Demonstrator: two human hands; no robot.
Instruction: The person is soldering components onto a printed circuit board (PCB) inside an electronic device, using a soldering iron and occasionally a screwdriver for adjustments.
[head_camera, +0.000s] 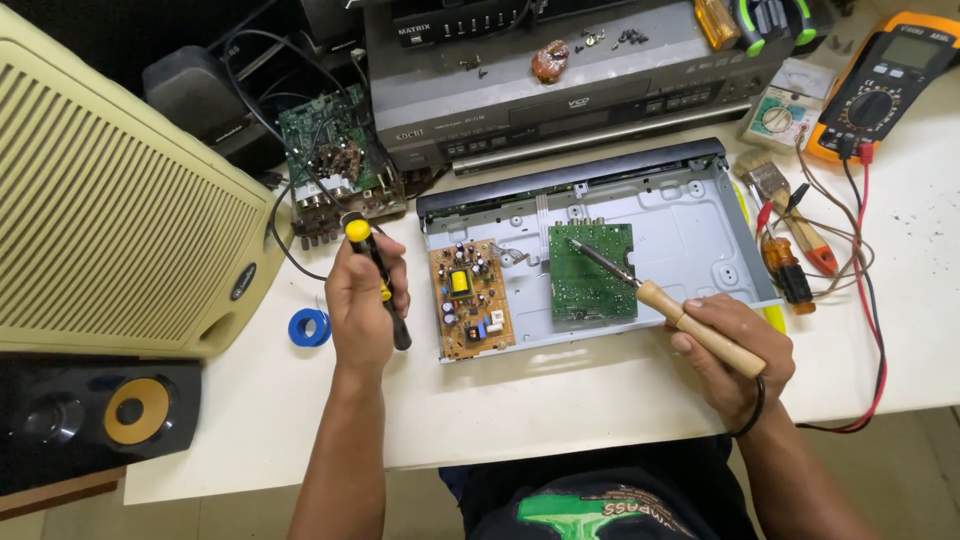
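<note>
1. The left hand (362, 305), left of centre in the frame, is wrapped around a black desoldering pump (378, 275) with a yellow plunger knob, held upright.
2. The right hand (732, 355), lower right of centre, is closed on the wooden handle of a soldering iron (660, 300); its metal tip rests on the green circuit board (590, 272).
3. That board lies in the open metal chassis (690, 225) at centre, beside a brown power-supply board (472, 298).
4. A roll of blue tape (309, 328) sits just left of the left hand.
5. An orange multimeter (885, 85) occupies the upper right.
</note>
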